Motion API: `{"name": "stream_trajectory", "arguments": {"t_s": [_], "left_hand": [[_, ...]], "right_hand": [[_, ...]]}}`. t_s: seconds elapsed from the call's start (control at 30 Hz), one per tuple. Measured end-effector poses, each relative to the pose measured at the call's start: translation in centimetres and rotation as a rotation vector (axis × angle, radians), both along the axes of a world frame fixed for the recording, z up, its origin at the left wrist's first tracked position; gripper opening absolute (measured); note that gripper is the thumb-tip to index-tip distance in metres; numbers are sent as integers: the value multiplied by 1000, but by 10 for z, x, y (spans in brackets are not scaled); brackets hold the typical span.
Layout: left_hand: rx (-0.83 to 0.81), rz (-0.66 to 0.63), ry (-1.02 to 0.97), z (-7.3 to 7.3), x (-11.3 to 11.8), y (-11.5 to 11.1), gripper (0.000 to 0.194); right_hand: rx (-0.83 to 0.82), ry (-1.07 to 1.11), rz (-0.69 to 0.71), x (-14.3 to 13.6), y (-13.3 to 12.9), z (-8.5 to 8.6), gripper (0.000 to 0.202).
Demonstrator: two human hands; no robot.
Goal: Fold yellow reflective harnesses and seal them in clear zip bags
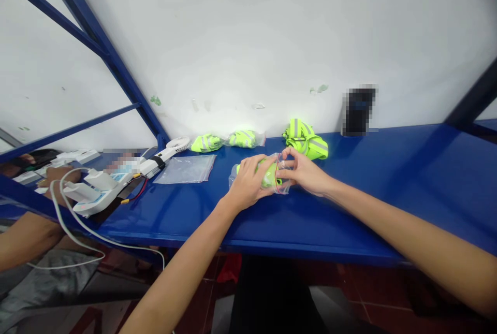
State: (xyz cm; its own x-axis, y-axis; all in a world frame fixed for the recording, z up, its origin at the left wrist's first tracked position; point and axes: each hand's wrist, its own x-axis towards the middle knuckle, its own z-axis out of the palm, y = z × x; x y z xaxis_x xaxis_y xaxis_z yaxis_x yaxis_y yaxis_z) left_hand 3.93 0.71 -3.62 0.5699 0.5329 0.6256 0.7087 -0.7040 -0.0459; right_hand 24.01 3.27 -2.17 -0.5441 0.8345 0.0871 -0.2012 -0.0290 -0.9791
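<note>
Clear plastic bag [284,188] containing bunched fluorescent fabric [268,177], over smooth blue worktop [396,178]; left hand [249,180] clasps bag in its grip, right hand [305,172] pinches red-lined mouth.

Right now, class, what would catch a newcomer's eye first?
Probably the neon bundle in a clear bag, between left hand and right hand. Behind it, a loose neon heap sits by the wall, two bagged bundles further left. A white power strip lies far left.

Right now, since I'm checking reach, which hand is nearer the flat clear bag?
Left. The left hand holds the filled bag, right of the flat clear bag; the right hand is farther right, at the filled bag's edge.
</note>
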Motion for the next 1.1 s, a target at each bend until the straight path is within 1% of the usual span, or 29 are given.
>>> {"name": "stream_trajectory", "arguments": {"t_s": [0.07, 0.1, 0.13, 0.2, 0.27, 0.33, 0.37, 0.4, 0.47, 0.5, 0.53, 0.6, 0.63, 0.67, 0.7, 0.73, 0.77, 0.83, 0.9, 0.93, 0.97, 1.0, 1.1], "left_hand": [[20, -18, 30, 1, 2, 1, 69], [33, -33, 55, 1, 4, 1, 66], [43, -48, 82, 2, 5, 2, 64], [53, -60, 117, 1, 7, 3, 63], [41, -50, 117, 1, 9, 2, 64], [3, -46, 108, 3, 12, -2, 70], [-25, -57, 107, 6, 14, -5, 76], [-64, -75, 106, 10, 16, -8, 85], [-180, -121, 88, 24, 17, -13, 100], [-258, -134, 60, 33, 16, -13, 99], [-344, -140, 17, 43, 15, -11, 91], [-498, -109, -105, 59, 9, 0, 62], [-574, -55, -162, 65, 6, 9, 57], [-674, -12, -174, 68, 2, 19, 57], [-801, 3, -148, 68, 0, 29, 57], [-893, 7, -98, 66, -2, 39, 57], [-934, 18, -56, 61, -4, 47, 56], [-941, 82, -39, 49, -5, 58, 55], [-939, 137, -93, 35, -5, 61, 58], [-937, 151, -121, 30, -6, 62, 59], [-932, 158, -144, 26, -6, 61, 60], [-924, 163, -158, 23, -6, 60, 61], [-902, 181, -180, 20, -6, 57, 64]], "right_hand": [[6, -26, -54, -3, 0, -3, 55], [33, -56, -68, -4, 0, -4, 55], [76, -88, -77, -5, 0, -5, 50], [176, -137, -95, -8, -1, -5, 30], [229, -154, -107, -11, -3, -6, 15], [217, -146, -98, -12, -4, -6, 14], [191, -132, -85, -12, -4, -6, 16], [152, -112, -67, -11, -4, -6, 17], [54, -73, -29, -9, -2, -6, 19], [1, -62, -9, -8, -1, -6, 21], [-47, -62, 18, -6, 0, -5, 23], [-120, -92, 102, -3, 3, -3, 29], [-143, -110, 146, -1, 5, -2, 33], [-157, -123, 176, 0, 7, -2, 38], [-163, -131, 177, 2, 9, -2, 43], [-168, -135, 146, 3, 12, -2, 47], [-178, -136, 85, 4, 15, -3, 51], [-207, -133, -75, 5, 21, -4, 48], [-226, -157, -165, 6, 25, -5, 39], [-200, -195, -182, 6, 26, -4, 38], [-129, -262, -195, 6, 26, -4, 38], [-8, -354, -207, 6, 25, -4, 38], [524, -668, -250, 7, 21, -7, 43]]}}
